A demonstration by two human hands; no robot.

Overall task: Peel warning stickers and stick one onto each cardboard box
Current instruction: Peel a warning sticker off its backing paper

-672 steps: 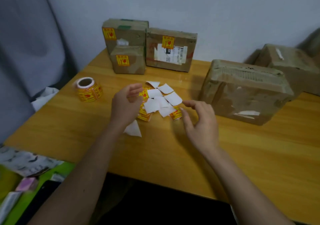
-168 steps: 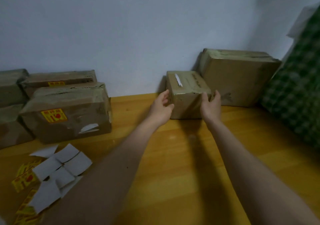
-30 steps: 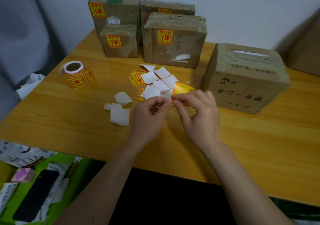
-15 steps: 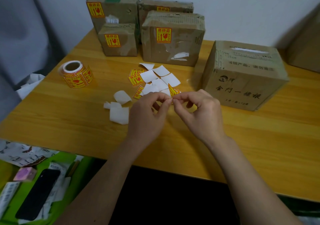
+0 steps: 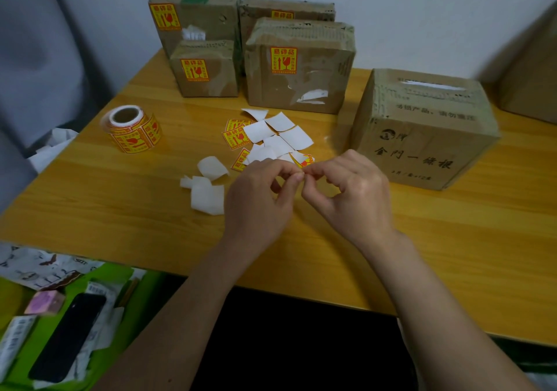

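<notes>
Stickers are what we look for first, so we begin at the left of the wooden table, where the sticker roll lies on its side, yellow and red labels wrapped around its core. Behind it, against the wall, we see the tall labelled box with the small labelled box in front of it, each carrying a yellow warning label. Next comes the wide labelled box, also labelled, with another box partly hidden behind it. In front of these lie loose stickers mixed with white backing papers, and a few curled backing scraps sit nearer to us. Our left hand is closed into a pinch, thumb against forefinger, and our right hand pinches the same way, fingertips of both meeting on one small sticker held just above the table. We cannot tell whether its backing is off. Just beside the right hand stands the unlabelled box, printed with dark characters, showing no yellow label on its visible faces.
</notes>
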